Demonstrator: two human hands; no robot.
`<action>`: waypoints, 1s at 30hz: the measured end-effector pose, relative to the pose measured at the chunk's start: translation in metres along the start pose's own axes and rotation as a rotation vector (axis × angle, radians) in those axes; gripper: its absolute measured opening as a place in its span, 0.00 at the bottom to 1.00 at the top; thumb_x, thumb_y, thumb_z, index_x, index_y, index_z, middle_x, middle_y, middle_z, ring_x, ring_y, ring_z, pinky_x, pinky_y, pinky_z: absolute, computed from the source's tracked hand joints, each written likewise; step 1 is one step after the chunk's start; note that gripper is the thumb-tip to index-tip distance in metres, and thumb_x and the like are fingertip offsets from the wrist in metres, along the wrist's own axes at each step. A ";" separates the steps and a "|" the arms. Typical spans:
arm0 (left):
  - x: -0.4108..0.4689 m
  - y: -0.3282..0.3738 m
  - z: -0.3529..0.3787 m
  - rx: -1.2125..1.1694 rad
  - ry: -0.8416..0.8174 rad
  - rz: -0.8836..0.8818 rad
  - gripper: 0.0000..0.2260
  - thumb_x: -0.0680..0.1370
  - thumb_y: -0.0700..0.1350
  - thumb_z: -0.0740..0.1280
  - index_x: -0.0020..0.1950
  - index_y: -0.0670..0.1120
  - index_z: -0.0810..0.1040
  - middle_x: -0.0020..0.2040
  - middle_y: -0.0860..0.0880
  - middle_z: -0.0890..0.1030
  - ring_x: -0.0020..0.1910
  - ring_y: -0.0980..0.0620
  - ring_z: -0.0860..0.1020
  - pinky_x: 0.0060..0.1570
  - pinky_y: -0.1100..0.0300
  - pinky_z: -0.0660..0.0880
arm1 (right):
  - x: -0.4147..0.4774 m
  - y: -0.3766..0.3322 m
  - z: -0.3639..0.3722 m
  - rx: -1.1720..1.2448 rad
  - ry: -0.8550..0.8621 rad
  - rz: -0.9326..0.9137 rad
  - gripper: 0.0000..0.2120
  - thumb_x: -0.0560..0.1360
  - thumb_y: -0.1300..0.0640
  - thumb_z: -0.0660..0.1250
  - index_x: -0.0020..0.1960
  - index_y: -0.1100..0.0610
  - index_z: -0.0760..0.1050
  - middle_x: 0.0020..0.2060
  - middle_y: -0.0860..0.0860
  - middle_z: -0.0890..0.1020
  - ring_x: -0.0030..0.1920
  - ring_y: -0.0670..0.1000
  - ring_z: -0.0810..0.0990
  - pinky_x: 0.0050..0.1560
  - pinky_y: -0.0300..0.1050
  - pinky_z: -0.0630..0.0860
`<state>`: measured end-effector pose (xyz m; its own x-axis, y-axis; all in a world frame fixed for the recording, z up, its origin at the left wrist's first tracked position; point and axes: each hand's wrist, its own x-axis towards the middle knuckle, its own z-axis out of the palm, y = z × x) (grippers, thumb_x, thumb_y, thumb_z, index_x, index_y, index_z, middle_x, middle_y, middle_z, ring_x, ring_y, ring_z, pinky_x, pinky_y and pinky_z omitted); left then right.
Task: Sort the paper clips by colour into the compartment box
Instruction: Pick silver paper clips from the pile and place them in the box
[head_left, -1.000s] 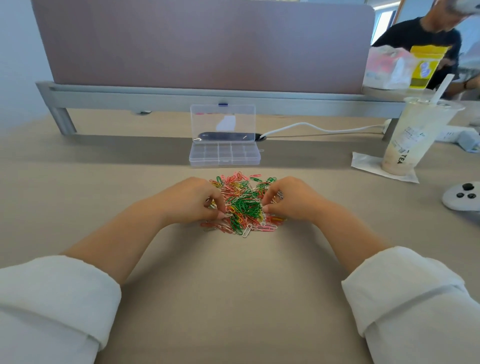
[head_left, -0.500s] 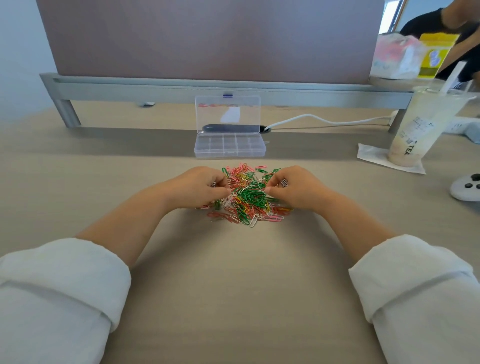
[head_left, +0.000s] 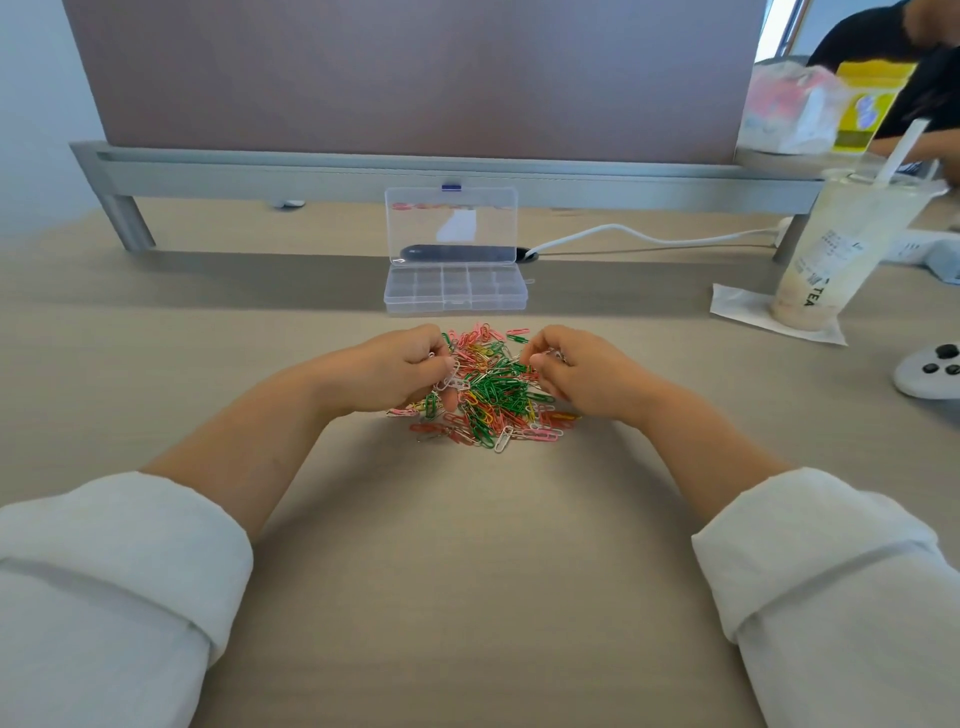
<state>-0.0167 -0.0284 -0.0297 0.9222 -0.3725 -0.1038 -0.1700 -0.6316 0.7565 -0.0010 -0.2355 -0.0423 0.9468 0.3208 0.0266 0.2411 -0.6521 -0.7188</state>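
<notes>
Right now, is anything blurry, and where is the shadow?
Head view: the person at top right is blurred; the paper clips are sharp; the rail throws a shadow band across the desk, where the box sits; its clear lid shows pale reflections.

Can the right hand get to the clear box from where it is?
Probably yes. The compartment box sits just beyond the paper clips, lid open, only bare table between. The right hand, pinching a few clips, would just need to move forward.
</notes>
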 end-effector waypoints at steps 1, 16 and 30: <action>-0.001 0.000 0.000 0.014 -0.004 0.007 0.08 0.81 0.41 0.56 0.41 0.46 0.66 0.29 0.54 0.80 0.27 0.53 0.61 0.29 0.59 0.60 | 0.000 0.000 0.000 0.020 -0.013 -0.005 0.09 0.81 0.62 0.54 0.48 0.57 0.72 0.27 0.50 0.69 0.26 0.46 0.66 0.24 0.30 0.65; 0.003 0.014 0.014 0.082 0.032 0.041 0.15 0.82 0.47 0.51 0.40 0.46 0.72 0.29 0.52 0.63 0.26 0.57 0.62 0.27 0.67 0.61 | 0.000 0.000 -0.009 -0.159 0.023 0.004 0.24 0.80 0.49 0.56 0.28 0.55 0.56 0.25 0.49 0.59 0.26 0.48 0.58 0.27 0.39 0.57; 0.007 0.021 0.031 0.397 0.000 0.056 0.10 0.74 0.56 0.67 0.37 0.52 0.78 0.36 0.54 0.78 0.38 0.56 0.76 0.37 0.62 0.71 | -0.003 0.006 -0.012 -0.198 -0.071 0.006 0.03 0.69 0.55 0.73 0.39 0.52 0.79 0.33 0.41 0.75 0.36 0.40 0.71 0.37 0.29 0.65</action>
<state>-0.0248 -0.0656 -0.0346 0.9078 -0.4136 -0.0700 -0.3407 -0.8243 0.4522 0.0004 -0.2485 -0.0390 0.9327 0.3594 -0.0314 0.2792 -0.7744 -0.5678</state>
